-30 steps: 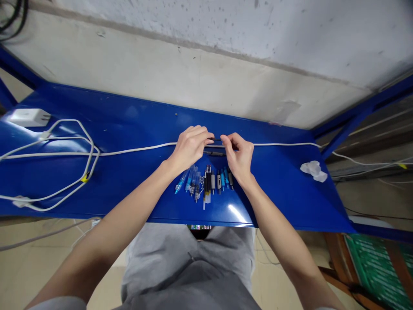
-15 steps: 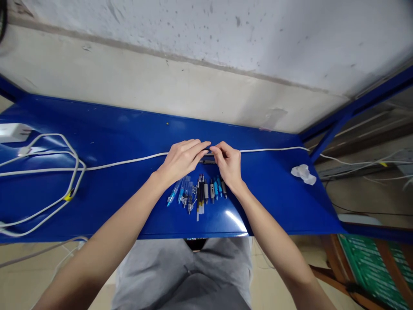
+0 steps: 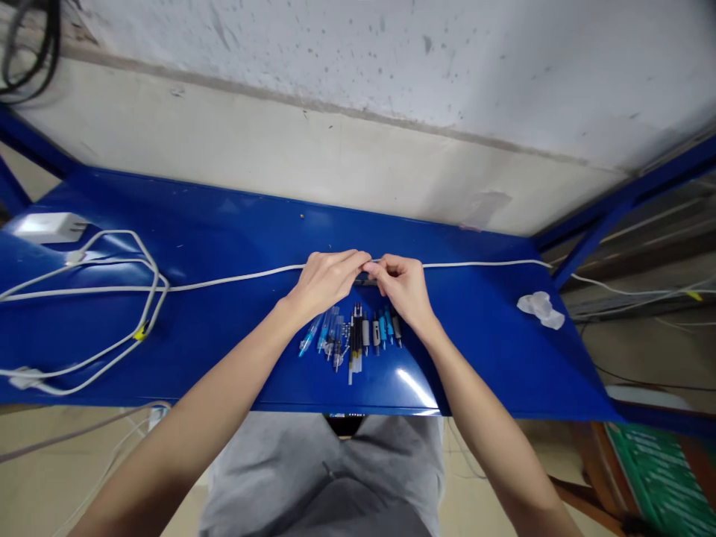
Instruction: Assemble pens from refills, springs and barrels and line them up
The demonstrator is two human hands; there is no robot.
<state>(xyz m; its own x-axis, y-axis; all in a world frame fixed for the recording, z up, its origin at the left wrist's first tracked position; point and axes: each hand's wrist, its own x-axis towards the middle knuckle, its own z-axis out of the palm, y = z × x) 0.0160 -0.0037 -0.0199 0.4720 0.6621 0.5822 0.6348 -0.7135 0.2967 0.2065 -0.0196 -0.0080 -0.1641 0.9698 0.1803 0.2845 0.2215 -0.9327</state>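
- Your left hand (image 3: 334, 278) is arched, its thumb and fingers drawn in toward the right; whether they pinch anything cannot be told.
- Your right hand (image 3: 403, 289) is curled, thumb and index finger close together and meeting the left fingertips; any part between them is hidden.
- A slim dark piece (image 3: 367, 283) shows just on your side of the meeting fingertips, partly covered.
- Clear pen barrels (image 3: 338, 339) lie nearer you than the left hand, beside dark refills (image 3: 358, 339) with pale ends.
- Grey grip sections (image 3: 377, 333) and blue grip sections (image 3: 383, 328) lie to the right of the refills, nearer you than the right hand.
- A white cable (image 3: 240, 278) passes behind both hands.
- Well right of your right hand, a crumpled white scrap (image 3: 541, 309) rests on the blue table (image 3: 475, 365).
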